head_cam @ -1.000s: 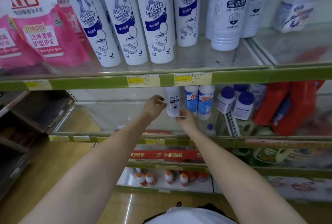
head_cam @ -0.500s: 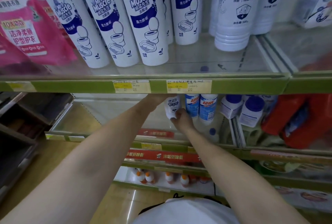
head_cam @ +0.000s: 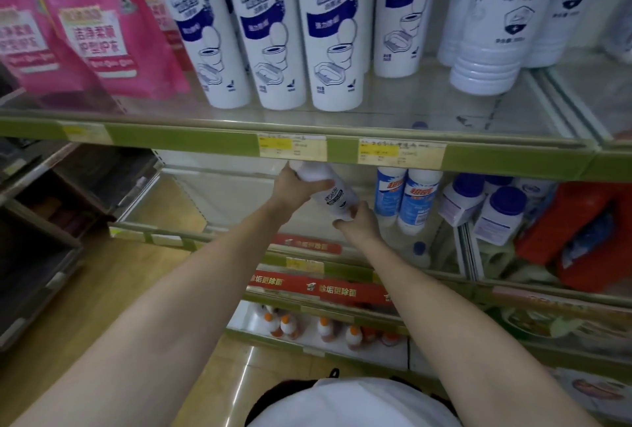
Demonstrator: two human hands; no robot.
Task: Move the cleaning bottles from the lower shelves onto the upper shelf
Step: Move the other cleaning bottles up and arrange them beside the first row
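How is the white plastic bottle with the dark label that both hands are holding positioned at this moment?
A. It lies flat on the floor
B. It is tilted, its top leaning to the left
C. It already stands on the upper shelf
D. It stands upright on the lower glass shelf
B: the white plastic bottle with the dark label slants between the left hand near its top and the right hand at its base, below the upper shelf.

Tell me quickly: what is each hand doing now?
Left hand: grips the white bottle near its top.
Right hand: holds the same bottle's base.
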